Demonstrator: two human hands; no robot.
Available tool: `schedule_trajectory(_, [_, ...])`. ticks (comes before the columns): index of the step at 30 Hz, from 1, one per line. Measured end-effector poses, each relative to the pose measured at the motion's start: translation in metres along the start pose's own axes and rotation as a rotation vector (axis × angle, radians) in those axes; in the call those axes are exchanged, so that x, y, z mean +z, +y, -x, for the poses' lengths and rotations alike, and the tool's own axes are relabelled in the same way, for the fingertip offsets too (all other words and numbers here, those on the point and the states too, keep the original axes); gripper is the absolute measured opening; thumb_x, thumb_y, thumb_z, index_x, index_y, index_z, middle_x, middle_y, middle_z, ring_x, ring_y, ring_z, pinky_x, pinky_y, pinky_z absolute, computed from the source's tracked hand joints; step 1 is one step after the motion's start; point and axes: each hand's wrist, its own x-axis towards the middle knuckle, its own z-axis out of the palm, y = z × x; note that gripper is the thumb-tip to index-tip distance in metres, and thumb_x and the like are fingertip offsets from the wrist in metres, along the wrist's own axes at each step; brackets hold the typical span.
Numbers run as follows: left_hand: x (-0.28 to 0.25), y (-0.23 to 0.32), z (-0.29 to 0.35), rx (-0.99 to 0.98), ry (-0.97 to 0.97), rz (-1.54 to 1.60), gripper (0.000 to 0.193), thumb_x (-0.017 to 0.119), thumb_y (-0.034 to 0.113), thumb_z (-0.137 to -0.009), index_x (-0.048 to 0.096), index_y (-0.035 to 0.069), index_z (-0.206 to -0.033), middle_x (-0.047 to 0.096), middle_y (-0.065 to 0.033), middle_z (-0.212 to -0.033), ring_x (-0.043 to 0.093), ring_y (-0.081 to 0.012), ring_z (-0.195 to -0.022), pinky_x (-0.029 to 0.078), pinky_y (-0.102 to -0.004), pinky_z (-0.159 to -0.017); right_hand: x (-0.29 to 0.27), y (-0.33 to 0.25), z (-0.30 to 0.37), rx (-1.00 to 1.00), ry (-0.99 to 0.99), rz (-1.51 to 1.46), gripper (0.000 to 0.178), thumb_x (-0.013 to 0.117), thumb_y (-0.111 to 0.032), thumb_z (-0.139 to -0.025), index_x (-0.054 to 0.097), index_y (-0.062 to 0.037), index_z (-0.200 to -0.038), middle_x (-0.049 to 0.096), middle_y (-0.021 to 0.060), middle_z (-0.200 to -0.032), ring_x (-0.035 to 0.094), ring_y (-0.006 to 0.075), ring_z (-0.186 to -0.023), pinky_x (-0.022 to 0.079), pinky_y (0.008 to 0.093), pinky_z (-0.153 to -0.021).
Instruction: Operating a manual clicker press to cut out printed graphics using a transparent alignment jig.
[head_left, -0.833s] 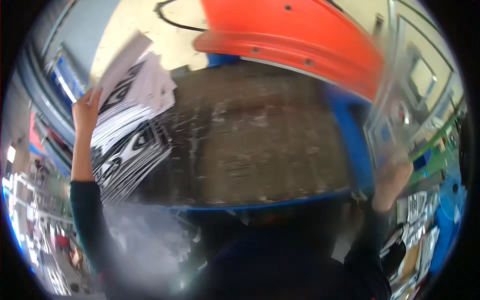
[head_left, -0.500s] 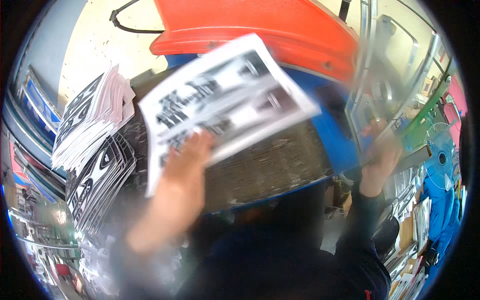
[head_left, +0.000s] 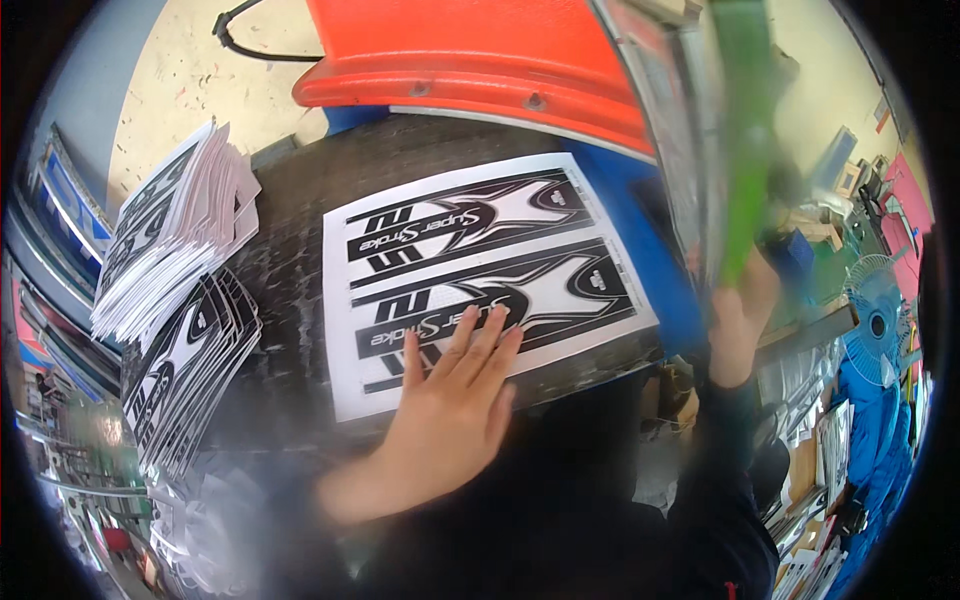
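Note:
A white printed sheet (head_left: pixel 585 330) with two black-and-white designs lies flat on the dark, scuffed board (head_left: pixel 300 280). My left hand (head_left: pixel 455 400) rests on its near edge, fingers spread and palm down, gripping nothing. At the right, my right hand (head_left: pixel 745 305) is closed at the bottom of a tall panel (head_left: pixel 690 130) with a green edge. The panel is smeared by motion and stands tilted beside the board. My right fingertips are partly hidden behind it.
To the left stand a leaning stack of printed sheets (head_left: pixel 170 240) and a fanned pile of cut pieces (head_left: pixel 195 365). An orange-red machine part (head_left: pixel 470 60) rises behind the board. A blue fan (head_left: pixel 877 325) and paper piles (head_left: pixel 835 440) are at the right.
The printed sheet, raised and tilted before, now lies flat. My left hand has moved right and down onto its near edge. The panel at my right hand has swung leftward, showing its green edge.

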Motion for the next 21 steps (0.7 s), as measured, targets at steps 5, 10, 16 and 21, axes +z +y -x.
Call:
schedule_trajectory(5, [-0.036,-0.010,0.015,-0.106,-0.010,-0.003,0.074,0.070,0.028,-0.081,0.037,0.006,-0.144,0.029,-0.0185,-0.152,0.025,-0.0396,-0.141,0.014,-0.0633,-0.109,0.012,-0.010,-0.017,-0.271,-0.143,0.228,0.065,0.080,-0.049,-0.059,0.065,0.0030,-0.094,0.060,0.0095,-0.081,0.052,0.0202,-0.074,0.036,0.0322,-0.072])
schedule_trajectory(10, [-0.076,-0.084,0.052,-0.293,-0.022,0.089,0.065,0.068,0.014,-0.078,0.047,0.007,-0.138,0.043,-0.0144,-0.145,0.031,-0.0355,-0.140,0.019,-0.0596,-0.110,0.032,-0.026,-0.022,-0.538,-0.352,0.517,0.063,0.086,-0.049,-0.048,0.067,-0.0059,-0.090,0.061,0.0046,-0.078,0.054,0.0228,-0.072,0.033,0.0362,-0.079])
schedule_trajectory(16, [-0.075,-0.093,0.066,-0.289,-0.104,0.104,0.068,0.069,0.012,-0.077,0.043,0.008,-0.140,0.039,-0.0111,-0.148,0.026,-0.0338,-0.142,0.016,-0.0608,-0.111,0.059,-0.040,-0.018,-0.639,-0.509,0.520,0.059,0.086,-0.049,-0.051,0.066,-0.0084,-0.088,0.060,0.0016,-0.077,0.056,0.0185,-0.069,0.031,0.0373,-0.081])
schedule_trajectory(21, [-0.075,-0.101,0.072,-0.251,-0.082,0.263,0.098,0.076,0.016,-0.066,0.025,0.004,-0.149,0.026,-0.0151,-0.155,0.016,-0.0336,-0.145,0.008,-0.0595,-0.113,0.067,-0.041,-0.010,-0.626,-0.574,0.512,0.057,0.086,-0.050,-0.052,0.066,-0.0102,-0.087,0.058,0.0006,-0.075,0.055,0.0175,-0.066,0.028,0.0382,-0.082])
